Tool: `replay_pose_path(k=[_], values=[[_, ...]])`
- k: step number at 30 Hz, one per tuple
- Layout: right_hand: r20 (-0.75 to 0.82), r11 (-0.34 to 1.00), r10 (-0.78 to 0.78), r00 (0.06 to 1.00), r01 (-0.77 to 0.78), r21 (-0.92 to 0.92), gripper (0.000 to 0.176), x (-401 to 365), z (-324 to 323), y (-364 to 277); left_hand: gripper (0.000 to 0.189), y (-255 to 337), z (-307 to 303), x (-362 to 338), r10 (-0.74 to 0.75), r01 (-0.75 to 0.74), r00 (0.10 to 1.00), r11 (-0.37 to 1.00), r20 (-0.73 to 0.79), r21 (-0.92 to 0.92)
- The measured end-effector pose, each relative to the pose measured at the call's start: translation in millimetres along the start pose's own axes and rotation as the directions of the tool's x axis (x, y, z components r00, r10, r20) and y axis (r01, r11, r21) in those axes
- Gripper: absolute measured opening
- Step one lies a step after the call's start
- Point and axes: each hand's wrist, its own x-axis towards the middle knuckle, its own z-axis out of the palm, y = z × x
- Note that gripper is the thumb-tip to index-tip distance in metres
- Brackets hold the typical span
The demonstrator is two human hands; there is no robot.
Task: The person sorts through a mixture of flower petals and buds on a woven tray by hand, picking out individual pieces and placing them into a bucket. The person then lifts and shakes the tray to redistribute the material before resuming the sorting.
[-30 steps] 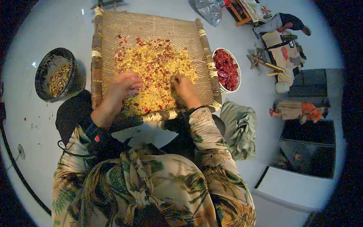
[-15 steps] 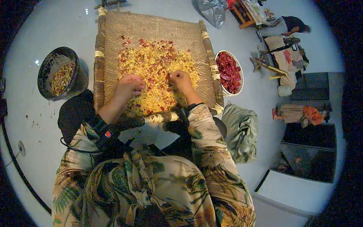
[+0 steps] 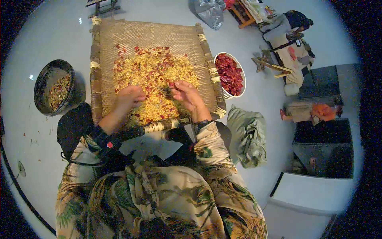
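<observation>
Yellow chili-like seeds (image 3: 151, 73) mixed with dark red flakes lie spread over a woven mat (image 3: 119, 32) on a wooden frame lashed with pale cord. My left hand (image 3: 130, 96) is above the near left of the seeds, its fingers curled together; whatever they hold is hidden. My right hand (image 3: 188, 95) is turned partly palm up over the near right of the layer. Between its thumb and fingers it pinches a small red chili piece (image 3: 172, 85). Right of the frame, a white bucket (image 3: 243, 85) holds dried red chilies (image 3: 229, 73).
At left stands a black bucket (image 3: 36, 91) with brownish stems and scraps inside. A greenish sack (image 3: 248, 137) lies at right, near my right arm. Farther off are a grey plastic bag (image 3: 210, 14), a person bending over a cloth-covered bed (image 3: 286, 49) and another person (image 3: 318, 111).
My right hand has turned from palm down toward palm up, and a red chili piece now shows at its fingertips. My left hand remains curled. The whole view has shifted slightly.
</observation>
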Motion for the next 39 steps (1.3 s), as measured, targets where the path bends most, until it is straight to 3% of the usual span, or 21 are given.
replay_pose_path(k=[4,8,10,12,13,14,16,17,20,22,24,27,30,31,34,35,38,39], values=[[0.029,0.993,-0.025,0.999,0.022,0.113,0.017,-8.5,-2.9,-3.4,0.019,-17.2,-5.1,14.3,0.019,-0.012,0.998,0.993,0.063,-0.116],[-0.07,0.997,-0.027,0.997,0.032,0.066,0.021,-8.2,-24.0,-15.2,0.017,-6.0,-4.2,6.4,0.041,-0.042,0.988,0.999,0.146,0.004],[-0.121,0.985,-0.128,0.984,0.14,0.105,0.023,-2.4,-56.8,-31.3,0.015,-6.5,-3.3,8.9,0.065,-0.066,0.983,0.998,0.172,-0.003],[-0.21,0.961,-0.219,0.953,0.247,0.121,0.023,-4.0,-88.1,-58.4,0.016,23.3,22.3,-28.1,0.149,-0.15,0.986,0.988,0.07,0.016],[-0.313,0.898,-0.348,0.884,0.41,0.161,0.023,-6.9,-99.9,-69.0,0.016,38.4,33.5,-41.8,0.189,-0.19,0.982,0.981,0.014,0.028],[-0.414,0.807,-0.454,0.789,0.561,0.183,0.024,-10.3,-109.6,-78.3,0.017,37.8,33.0,-38.4,0.129,-0.129,0.992,0.991,0.004,0.036],[-0.595,0.777,-0.348,0.725,0.578,0.25,0.026,-18.9,-118.8,-95.4,0.018,38.1,28.4,-33.1,0.005,-0.004,1.0,0.999,-0.023,0.054],[-0.673,0.786,-0.324,0.665,0.585,0.2,0.023,-16.3,-116.3,-97.1,0.018,40.0,29.1,-36.1,0.022,-0.021,1.0,0.999,-0.019,0.036],[-0.444,0.939,-0.333,0.832,0.335,-0.077,0.018,-11.2,-114.5,-85.9,0.021,46.2,32.2,-47.4,0.054,-0.054,0.998,0.999,-0.02,0.004],[-0.272,0.923,-0.296,0.916,0.201,-0.328,0.021,-5.7,-105.6,-69.8,0.023,36.0,21.6,-32.6,0.064,-0.064,0.998,0.998,-0.018,0.017],[-0.099,0.79,-0.239,0.966,0.134,-0.599,0.029,-0.5,-88.3,-46.7,0.024,32.6,11.6,-24.5,0.109,-0.11,0.994,0.993,0.03,0.046],[0.026,0.289,-0.225,0.974,0.093,-0.953,0.045,-16.1,-40.5,-22.5,0.024,37.9,7.0,-23.9,0.061,-0.061,0.998,0.998,0.031,-0.011],[0.05,0.041,-0.048,0.998,0.052,-0.998,0.056,-8.0,-33.0,2.2,0.024,52.9,9.5,-34.0,0.053,-0.051,0.998,0.996,0.025,-0.077],[0.001,-0.055,-0.028,1.0,-0.001,-0.998,0.055,-10.2,-15.9,2.0,0.025,55.9,10.7,-37.4,0.065,-0.062,0.997,0.994,0.029,-0.092],[0.077,-0.184,-0.067,0.995,0.064,-0.981,0.052,2.5,7.8,14.8,0.025,54.3,12.7,-42.3,0.094,-0.092,0.995,0.992,0.024,-0.084],[0.084,-0.168,-0.065,0.994,0.072,-0.983,0.046,5.2,18.0,10.4,0.025,56.2,13.7,-43.4,0.091,-0.089,0.995,0.993,0.033,-0.073],[0.205,0.051,-0.196,0.959,0.219,-0.974,0.039,29.8,20.7,4.4,0.023,66.8,15.8,-50.8,0.078,-0.073,0.996,0.993,0.046,-0.089],[0.19,0.05,-0.237,0.953,0.207,-0.977,0.036,38.7,22.6,-1.3,0.022,70.6,16.2,-54.6,0.071,-0.065,0.996,0.99,0.045,-0.126]])
